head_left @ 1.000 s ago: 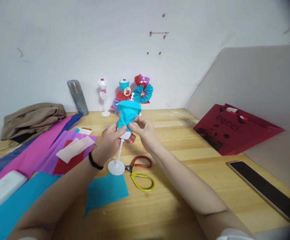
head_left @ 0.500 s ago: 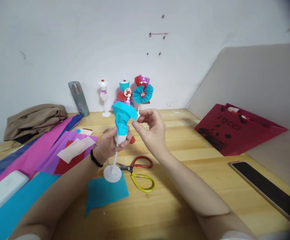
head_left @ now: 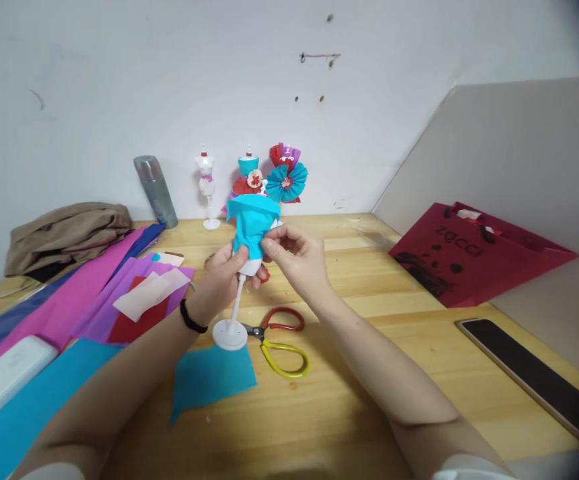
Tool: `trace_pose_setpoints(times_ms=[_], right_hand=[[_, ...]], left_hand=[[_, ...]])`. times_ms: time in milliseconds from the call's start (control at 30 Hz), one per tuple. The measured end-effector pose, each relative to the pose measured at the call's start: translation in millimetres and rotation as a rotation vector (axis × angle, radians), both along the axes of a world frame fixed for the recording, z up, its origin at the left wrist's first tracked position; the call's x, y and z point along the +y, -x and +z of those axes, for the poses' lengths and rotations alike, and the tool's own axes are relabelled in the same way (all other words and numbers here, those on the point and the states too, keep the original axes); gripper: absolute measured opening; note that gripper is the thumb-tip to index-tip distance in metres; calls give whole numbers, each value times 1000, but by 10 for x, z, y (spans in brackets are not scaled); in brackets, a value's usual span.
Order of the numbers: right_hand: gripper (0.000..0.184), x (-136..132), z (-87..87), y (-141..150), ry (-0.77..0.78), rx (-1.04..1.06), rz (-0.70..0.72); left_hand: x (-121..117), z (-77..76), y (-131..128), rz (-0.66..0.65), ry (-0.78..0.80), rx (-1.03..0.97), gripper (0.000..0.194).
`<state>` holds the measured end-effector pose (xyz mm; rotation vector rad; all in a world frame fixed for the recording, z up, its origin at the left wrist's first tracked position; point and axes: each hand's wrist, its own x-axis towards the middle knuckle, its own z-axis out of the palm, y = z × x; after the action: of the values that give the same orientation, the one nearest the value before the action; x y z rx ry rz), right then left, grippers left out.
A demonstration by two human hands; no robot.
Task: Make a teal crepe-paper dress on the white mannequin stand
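Note:
My left hand (head_left: 223, 272) is closed round the waist of a small white mannequin stand (head_left: 230, 335), holding it tilted above the table. Blue crepe paper (head_left: 252, 220) wraps the mannequin's torso and flares out at the top. At the right side of this wrap, my right hand (head_left: 296, 257) pinches the paper between thumb and fingers. Below the hands lie scissors (head_left: 284, 360) with one red and one yellow handle, their blades partly behind the mannequin's base. A blue paper piece (head_left: 214, 379) lies flat under the base.
Dressed mannequins (head_left: 248, 167) and a plainer one (head_left: 206, 183) stand by the wall near a flask (head_left: 156, 192). Coloured paper sheets (head_left: 92, 293) and a brown cloth (head_left: 69, 233) cover the left. A red paper bag (head_left: 474, 253) and a phone (head_left: 524, 373) are at right.
The mannequin has turned and tilted, with its base lifted slightly. My right hand has moved from the paper's upper flap down to its side at the waist.

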<state>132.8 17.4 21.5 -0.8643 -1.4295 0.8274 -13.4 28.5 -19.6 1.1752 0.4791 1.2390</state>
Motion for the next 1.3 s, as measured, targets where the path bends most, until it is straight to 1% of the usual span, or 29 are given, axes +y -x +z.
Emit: trace_pose_setpoints(times_ms=[267,333,400,467,533,633,700,800,867,933,1000,1100,1300], right_hand=[[19,18,-49,14,-44,3,-38],[19,32,-61,7,-51,1,-45],[20,61,-71,-14,-78,9,-95],[18,109,-80,-45,-133,36,-167],[16,162,-88,-77,-169,61,-179],[28,214,-98,-102,-125,58,-64],[32,213,-100,-96,-79,47,-6],[33,181,-96,-71,-75,50,23],[31,162,-93,-59,-98,49,24],[20,151,-90,-57,-128,46,1],[12,141,-80,-65,-146,53,-35],[12,105,-48,-77,-145,84,-43],[9,34,-1,-62,-74,122,30]], left_hand=[[-88,119,-80,116,-31,41,50],[-88,121,-75,120,-20,43,50],[-79,107,-57,101,-6,30,50],[-64,89,-33,58,14,11,49],[-50,83,-10,-13,58,-9,52],[-40,108,17,-141,175,-64,61],[-38,130,31,-235,236,-84,68],[-32,134,42,-354,229,-66,77],[-26,117,40,-413,211,-39,81],[-21,100,32,-446,228,-29,82],[-18,90,25,-436,269,-52,81],[-4,79,35,-414,291,-75,81],[48,34,100,-498,222,5,83]])
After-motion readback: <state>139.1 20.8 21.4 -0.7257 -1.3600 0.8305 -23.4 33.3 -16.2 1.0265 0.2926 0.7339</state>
